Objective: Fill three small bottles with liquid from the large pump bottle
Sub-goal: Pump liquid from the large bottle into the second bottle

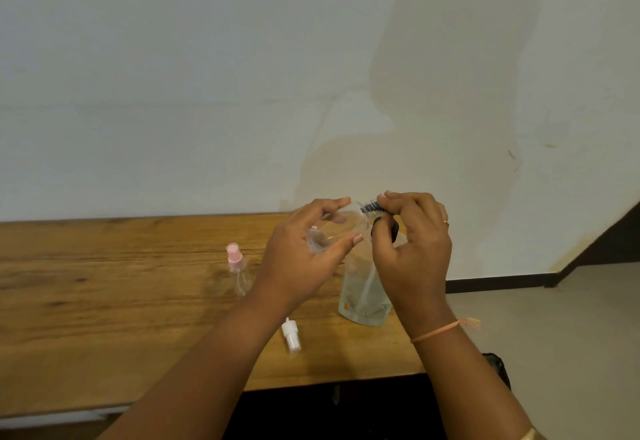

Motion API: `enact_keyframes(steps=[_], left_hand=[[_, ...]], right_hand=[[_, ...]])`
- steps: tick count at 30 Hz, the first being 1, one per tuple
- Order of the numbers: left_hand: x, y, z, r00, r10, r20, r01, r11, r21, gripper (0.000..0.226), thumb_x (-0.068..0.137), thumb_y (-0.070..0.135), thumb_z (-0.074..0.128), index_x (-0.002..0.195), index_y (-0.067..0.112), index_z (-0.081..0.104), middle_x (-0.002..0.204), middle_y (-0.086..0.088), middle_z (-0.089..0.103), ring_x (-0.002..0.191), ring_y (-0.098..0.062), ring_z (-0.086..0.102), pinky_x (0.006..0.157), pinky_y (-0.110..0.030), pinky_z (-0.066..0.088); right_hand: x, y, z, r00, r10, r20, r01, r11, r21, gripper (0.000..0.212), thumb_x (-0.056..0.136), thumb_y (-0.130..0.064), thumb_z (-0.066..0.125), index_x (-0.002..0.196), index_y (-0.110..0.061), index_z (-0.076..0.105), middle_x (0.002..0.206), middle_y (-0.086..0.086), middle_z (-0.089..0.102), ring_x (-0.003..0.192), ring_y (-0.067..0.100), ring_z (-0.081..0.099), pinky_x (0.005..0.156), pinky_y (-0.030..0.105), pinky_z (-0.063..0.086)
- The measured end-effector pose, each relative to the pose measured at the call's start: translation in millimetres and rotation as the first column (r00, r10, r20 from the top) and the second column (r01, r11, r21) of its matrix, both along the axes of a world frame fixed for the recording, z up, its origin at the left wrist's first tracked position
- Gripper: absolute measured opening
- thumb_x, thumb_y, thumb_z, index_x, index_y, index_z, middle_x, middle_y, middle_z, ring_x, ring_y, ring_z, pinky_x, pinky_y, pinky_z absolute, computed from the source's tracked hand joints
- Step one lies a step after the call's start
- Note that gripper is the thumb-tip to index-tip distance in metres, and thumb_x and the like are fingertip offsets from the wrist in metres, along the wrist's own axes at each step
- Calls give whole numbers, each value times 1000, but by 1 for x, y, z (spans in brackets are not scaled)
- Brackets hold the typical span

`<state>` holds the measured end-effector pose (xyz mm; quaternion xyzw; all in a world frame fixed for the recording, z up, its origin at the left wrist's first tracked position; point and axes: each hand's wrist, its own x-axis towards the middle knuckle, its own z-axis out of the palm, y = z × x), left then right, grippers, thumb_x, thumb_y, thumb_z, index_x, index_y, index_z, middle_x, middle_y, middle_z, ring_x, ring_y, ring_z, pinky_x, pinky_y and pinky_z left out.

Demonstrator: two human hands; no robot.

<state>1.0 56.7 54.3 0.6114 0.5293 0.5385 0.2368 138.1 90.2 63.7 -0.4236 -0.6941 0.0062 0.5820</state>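
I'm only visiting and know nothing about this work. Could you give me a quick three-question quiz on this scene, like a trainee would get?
1. True or false: the pink-capped spray bottle stands on the wooden table, with no hand on it.
2. What does the left hand hold?
A) a small clear bottle
B) a spoon
C) nothing
3. Fill in: the right hand grips the black ___ on top of the large pump bottle.

Key: 1 true; 2 A; 3 pump head.
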Motion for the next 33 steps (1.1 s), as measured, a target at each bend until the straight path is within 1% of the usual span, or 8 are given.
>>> enact_keyframes(steps=[6, 13, 17, 21, 24, 28, 30, 33], left_hand=[[3, 0, 0, 998, 34, -59, -37, 998, -51, 40, 73, 40, 74, 109, 46, 57, 100, 15, 66, 107, -1, 58, 92, -41, 51], [4, -2, 1, 998, 32, -56, -32, 999, 10, 47, 72, 46, 71, 116, 40, 57, 103, 14, 65, 108, -4, 59, 90, -41, 52], [3, -3, 2, 996, 51, -74, -49, 998, 26, 46, 75, 39, 74, 118, 38, 57, 104, 14, 65, 108, -4, 59, 89, -40, 52], [3, -3, 3, 996, 50, -80, -48, 999, 17, 46, 75, 40, 72, 118, 42, 55, 103, 15, 65, 107, -3, 59, 89, -39, 53], [3, -4, 3, 994, 51, -92, -49, 999, 16, 45, 76, 38, 74, 118, 40, 56, 103, 14, 65, 107, -3, 58, 89, -36, 52], [2, -4, 3, 997, 39, -62, -39, 999, 3, 45, 75, 38, 74, 117, 39, 57, 102, 14, 66, 107, -3, 59, 89, -37, 52], [1, -3, 3, 998, 26, -58, -28, 999, -27, 43, 75, 37, 75, 115, 40, 58, 100, 15, 66, 107, -2, 58, 90, -36, 51], [0, -2, 2, 996, 20, -91, -26, 998, -65, 41, 75, 35, 75, 110, 47, 57, 100, 17, 65, 107, 2, 56, 93, -35, 49]], right_hand=[[5, 3, -5, 999, 15, 49, -13, 1000, -29, 24, 79, -13, 48, 88, -2, 67, 86, 8, 61, 79, 24, 57, 80, 5, 30], [5, -7, -1, 997, 73, -8, -74, 994, -76, 28, 84, -15, 45, 100, -5, 66, 101, -4, 54, 94, 11, 51, 81, 2, 35], [5, -6, -1, 997, 76, -35, -78, 994, -70, 29, 85, -14, 46, 104, -5, 65, 105, -6, 52, 98, 5, 48, 82, 1, 35], [5, -6, -7, 998, 65, -16, -66, 996, -62, 28, 85, -6, 51, 110, -4, 63, 110, -6, 50, 102, 9, 51, 87, 7, 39], [5, -5, -7, 998, 61, -11, -62, 997, -51, 27, 86, -10, 49, 108, -5, 64, 111, -6, 50, 102, 10, 52, 88, 9, 40], [4, -3, -4, 998, 56, -27, -57, 998, -32, 23, 85, -7, 49, 99, -3, 66, 103, -2, 53, 95, 13, 55, 83, 6, 40], [2, -2, -6, 1000, 29, -5, -29, 999, -17, 21, 81, 2, 50, 95, 0, 66, 97, 4, 57, 92, 13, 54, 82, 3, 38], [4, 3, -11, 1000, 9, 19, -9, 1000, -5, 24, 75, 11, 51, 91, 2, 66, 91, 11, 59, 93, 4, 46, 84, 1, 33]])
